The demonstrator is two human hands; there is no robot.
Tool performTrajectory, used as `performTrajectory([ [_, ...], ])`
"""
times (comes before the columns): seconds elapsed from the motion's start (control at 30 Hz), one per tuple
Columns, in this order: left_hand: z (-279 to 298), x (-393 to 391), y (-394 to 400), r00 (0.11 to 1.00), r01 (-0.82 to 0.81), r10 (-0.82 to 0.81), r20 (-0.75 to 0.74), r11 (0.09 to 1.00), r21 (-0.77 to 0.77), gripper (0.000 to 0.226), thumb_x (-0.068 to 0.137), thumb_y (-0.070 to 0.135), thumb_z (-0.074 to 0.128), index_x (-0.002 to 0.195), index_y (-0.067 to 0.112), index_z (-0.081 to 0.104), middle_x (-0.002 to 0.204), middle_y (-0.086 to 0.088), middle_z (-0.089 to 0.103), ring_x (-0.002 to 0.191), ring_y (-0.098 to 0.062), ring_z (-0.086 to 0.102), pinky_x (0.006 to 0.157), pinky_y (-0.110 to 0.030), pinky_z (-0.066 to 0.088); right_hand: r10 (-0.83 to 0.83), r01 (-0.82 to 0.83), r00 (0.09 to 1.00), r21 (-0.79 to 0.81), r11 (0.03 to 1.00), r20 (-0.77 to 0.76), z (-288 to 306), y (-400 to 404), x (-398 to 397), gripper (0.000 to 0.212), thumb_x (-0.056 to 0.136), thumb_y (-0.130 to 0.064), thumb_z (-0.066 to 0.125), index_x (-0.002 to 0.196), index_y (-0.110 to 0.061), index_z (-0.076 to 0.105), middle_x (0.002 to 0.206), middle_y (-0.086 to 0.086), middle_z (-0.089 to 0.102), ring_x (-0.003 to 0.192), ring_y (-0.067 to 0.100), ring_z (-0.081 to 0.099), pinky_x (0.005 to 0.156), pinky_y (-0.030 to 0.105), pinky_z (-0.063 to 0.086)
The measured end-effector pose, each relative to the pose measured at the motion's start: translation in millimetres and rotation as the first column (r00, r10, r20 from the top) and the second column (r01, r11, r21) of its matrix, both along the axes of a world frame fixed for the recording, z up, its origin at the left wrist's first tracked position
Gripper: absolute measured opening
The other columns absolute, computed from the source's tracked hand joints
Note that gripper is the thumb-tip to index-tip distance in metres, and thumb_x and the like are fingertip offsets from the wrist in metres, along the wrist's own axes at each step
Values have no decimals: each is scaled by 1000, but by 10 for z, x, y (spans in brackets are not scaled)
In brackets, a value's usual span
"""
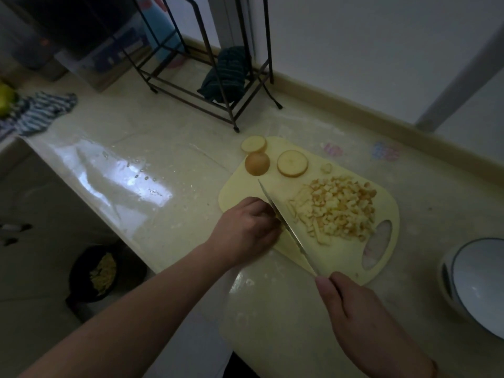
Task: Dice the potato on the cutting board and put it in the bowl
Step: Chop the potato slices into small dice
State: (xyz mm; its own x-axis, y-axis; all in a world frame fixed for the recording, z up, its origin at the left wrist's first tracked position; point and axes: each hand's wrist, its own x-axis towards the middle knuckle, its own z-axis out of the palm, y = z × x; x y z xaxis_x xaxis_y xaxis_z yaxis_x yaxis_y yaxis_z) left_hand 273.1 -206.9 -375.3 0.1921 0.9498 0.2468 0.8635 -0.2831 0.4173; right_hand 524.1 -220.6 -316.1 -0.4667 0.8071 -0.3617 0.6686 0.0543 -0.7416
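Two round potato slices (292,163) plus rounded end piece (257,164) wait at far end of pale yellow plastic cutting board (240,184), beyond left hand (246,230). Left hand curled beside blade, contents unclear. Right hand (362,320) grips steel knife (286,227). Diced pile (338,211) lies right of blade, toward white bowl (480,285).

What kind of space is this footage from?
Most likely a home kitchen: a pale countertop carrying a cutting board with diced potato, a knife in use, and a bowl nearby.

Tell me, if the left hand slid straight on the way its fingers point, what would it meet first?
Most likely the knife blade: the left hand rests on the cutting board with its fingers right against it. Past the blade lies the diced potato pile. Whether anything sits under the fingers is hidden.
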Motion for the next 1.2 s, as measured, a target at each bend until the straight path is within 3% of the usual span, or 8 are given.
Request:
performTrajectory([
  [0.23,24,9,-16,998,9,-9,66,1000,-6,17,91,26,67,94,14,79,105,-6,69,91,-23,68,69,-36,56,40,-40,999,25,999,1,-13,206,-250,44,92,-54,27,68,-21,44,61,-1,53,60,9,50,61,28,29],
  [0.6,37,10,-34,1000,-4,3,25,1000,30,18,91,29,66,91,16,78,104,-6,69,87,-18,67,67,-27,54,27,-27,1000,7,1000,-13,-14,324,-271,45,98,-48,32,68,-19,50,59,-6,51,58,6,49,60,30,34],
  [0.7,46,11,-33,1000,0,0,18,1000,14,19,91,30,66,91,16,79,103,-5,69,86,-16,66,67,-27,53,-29,22,999,-176,984,-40,17,369,-134,53,91,-59,28,68,-17,48,50,-8,47,42,5,43,47,22,33],
  [0.8,30,32,-47,999,-24,24,29,1000,4,22,91,33,64,91,16,79,103,-3,68,87,-15,65,69,-26,53,-203,132,976,-530,838,-79,32,410,-11,54,92,-62,30,74,-14,46,51,-1,39,40,13,30,40,20,25],
  [0.87,24,38,-58,998,-36,36,49,999,12,20,90,32,67,91,17,79,103,-3,69,87,-14,65,70,-25,53,-213,127,973,-569,813,-88,34,406,-3,53,92,-62,32,74,-14,45,53,2,37,42,16,27,42,22,25],
  [0.97,23,-8,-54,997,-13,13,82,1000,4,15,90,27,72,93,15,79,105,-4,68,90,-15,66,72,-28,55,-201,115,972,-493,862,-125,12,370,-23,54,92,-63,31,71,-14,45,51,0,39,40,13,29,41,20,25],
  [1.07,-15,-82,-61,997,49,-50,59,999,15,16,92,23,71,95,7,77,104,-10,68,95,-23,65,77,-36,55,-55,33,992,-199,979,-109,-22,320,-41,66,87,-75,26,66,-15,45,47,-5,43,38,6,38,45,22,28],
  [1.2,-42,-104,-104,998,62,-60,-24,995,82,16,92,22,70,94,7,76,101,-11,68,95,-29,64,76,-38,55,-22,15,993,-57,998,-113,17,248,-96,54,86,-63,30,65,-16,48,50,-4,49,47,6,47,52,26,33],
])
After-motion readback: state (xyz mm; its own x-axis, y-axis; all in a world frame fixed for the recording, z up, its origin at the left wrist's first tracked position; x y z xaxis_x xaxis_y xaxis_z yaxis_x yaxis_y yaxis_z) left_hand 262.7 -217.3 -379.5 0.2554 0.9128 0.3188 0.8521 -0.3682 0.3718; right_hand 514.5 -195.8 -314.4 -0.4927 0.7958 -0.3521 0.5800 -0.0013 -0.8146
